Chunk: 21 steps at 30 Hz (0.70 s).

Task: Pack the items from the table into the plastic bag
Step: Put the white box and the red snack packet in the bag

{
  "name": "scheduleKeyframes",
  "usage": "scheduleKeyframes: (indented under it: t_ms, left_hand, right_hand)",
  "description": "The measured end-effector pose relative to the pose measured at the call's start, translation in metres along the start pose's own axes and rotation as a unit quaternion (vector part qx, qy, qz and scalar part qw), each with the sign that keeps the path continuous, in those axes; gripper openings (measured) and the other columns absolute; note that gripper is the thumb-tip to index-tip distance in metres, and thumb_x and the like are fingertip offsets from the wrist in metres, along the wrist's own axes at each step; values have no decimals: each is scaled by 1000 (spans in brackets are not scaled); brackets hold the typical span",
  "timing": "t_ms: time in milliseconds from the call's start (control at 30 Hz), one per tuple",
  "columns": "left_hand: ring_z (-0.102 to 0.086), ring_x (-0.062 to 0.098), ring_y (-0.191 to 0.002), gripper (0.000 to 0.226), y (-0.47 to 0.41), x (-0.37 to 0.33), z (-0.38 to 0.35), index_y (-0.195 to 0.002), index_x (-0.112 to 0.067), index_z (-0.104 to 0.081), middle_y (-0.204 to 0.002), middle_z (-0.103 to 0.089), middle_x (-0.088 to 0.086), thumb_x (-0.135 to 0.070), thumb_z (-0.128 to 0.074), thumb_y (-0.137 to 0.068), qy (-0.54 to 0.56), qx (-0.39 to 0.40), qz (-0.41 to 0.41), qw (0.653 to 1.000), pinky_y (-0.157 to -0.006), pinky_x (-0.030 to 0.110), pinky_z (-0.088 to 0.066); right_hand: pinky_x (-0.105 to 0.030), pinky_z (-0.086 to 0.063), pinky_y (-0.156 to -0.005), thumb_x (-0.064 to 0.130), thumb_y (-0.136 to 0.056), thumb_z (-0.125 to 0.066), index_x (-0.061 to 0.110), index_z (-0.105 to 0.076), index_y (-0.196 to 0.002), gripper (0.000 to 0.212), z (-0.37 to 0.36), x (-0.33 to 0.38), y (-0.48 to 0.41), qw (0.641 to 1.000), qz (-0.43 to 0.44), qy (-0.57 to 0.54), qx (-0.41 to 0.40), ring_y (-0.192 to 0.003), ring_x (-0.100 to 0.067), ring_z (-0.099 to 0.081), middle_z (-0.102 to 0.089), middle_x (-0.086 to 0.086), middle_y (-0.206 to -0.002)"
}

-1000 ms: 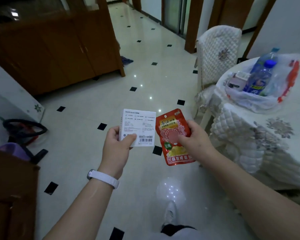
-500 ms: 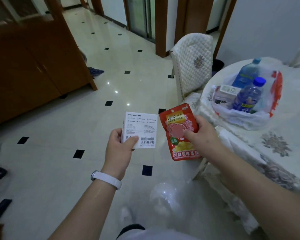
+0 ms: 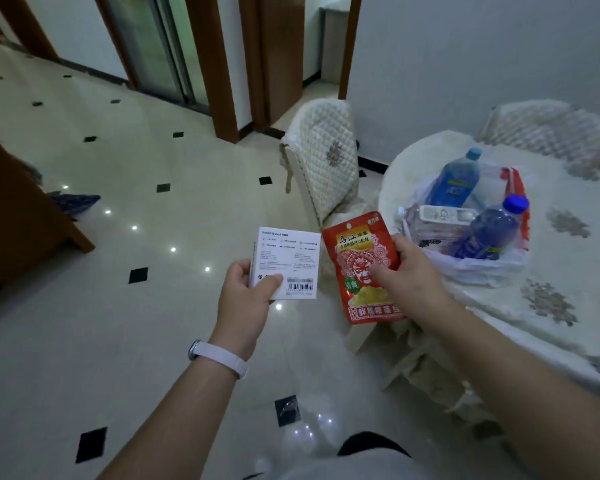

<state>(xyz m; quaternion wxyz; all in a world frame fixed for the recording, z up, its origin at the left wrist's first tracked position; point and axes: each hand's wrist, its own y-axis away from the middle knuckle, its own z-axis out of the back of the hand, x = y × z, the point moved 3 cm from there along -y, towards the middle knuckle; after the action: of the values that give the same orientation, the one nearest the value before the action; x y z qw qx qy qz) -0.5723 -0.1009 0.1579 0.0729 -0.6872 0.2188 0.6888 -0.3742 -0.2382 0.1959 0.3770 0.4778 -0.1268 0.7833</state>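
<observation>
Left hand [image 3: 245, 299] grips a box [image 3: 286, 261]; right hand [image 3: 407, 271] pinches a red packet [image 3: 359, 258] (both beside the bench [image 3: 568, 271]).

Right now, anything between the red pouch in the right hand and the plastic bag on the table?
Nothing visible: only open air separates the red pouch in the right hand from the plastic bag. Two blue bottles and a box already crowd the bag's inside; the chair stands off the path.
</observation>
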Motion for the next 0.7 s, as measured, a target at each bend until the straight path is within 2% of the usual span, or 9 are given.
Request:
scheduleKeyframes:
  t_ms: [133, 367, 500, 600, 700]
  left_hand:
    - [-69, 15, -92, 23, -54, -10, -19, -106, -13, -53, -105, -70, -1, -5, -65, -87, 5, 49, 8, 999, -71, 28, -54]
    - [-70, 15, -92, 24, -141, -5, -100, -111, -10, -54, -106, -71, 0, -5, -64, -89, -25, 145, 32, 989, -69, 25, -55]
    - [-71, 15, -93, 22, -193, -9, -157, -109, -14, -56, -108, -71, 1, -10, -65, -90, -58, 187, 34, 980, -70, 27, -54]
    - [-71, 18, -94, 23, -228, -19, -206, -111, -11, -57, -108, -72, 3, -8, -65, -89, -75, 232, 41, 969, -71, 29, -55]
    - [-71, 16, -91, 24, -258, -31, -257, -112, -10, -57, -106, -72, 3, -8, -66, -89, -97, 268, 20, 958, -67, 26, -55]
  right_hand:
    - [-21, -49, -66, 22, -92, -65, 26, -48, -134, 45, 1, -6, -27, 998, -32, -8, -51, -89, -9, -63, -63, 8, -118]
    - [-17, -46, -64, 25, -93, -64, 27, -48, -134, 44, 27, -32, -99, 982, -93, -50, -156, -94, -8, -63, -63, 11, -114]
    - [-31, -53, -81, 32, -96, -58, 29, -47, -136, 41, 48, -45, -154, 970, -125, -79, -194, -100, -12, -63, -62, 8, -123]
    - [-41, -55, -87, 35, -93, -64, 32, -48, -132, 43, 72, -49, -193, 959, -154, -85, -224, -101, -13, -64, -63, 9, -122]
    - [-27, -52, -75, 31, -94, -62, 31, -48, -131, 39, 109, -47, -221, 945, -147, -92, -277, -92, -7, -62, -62, 13, -113]
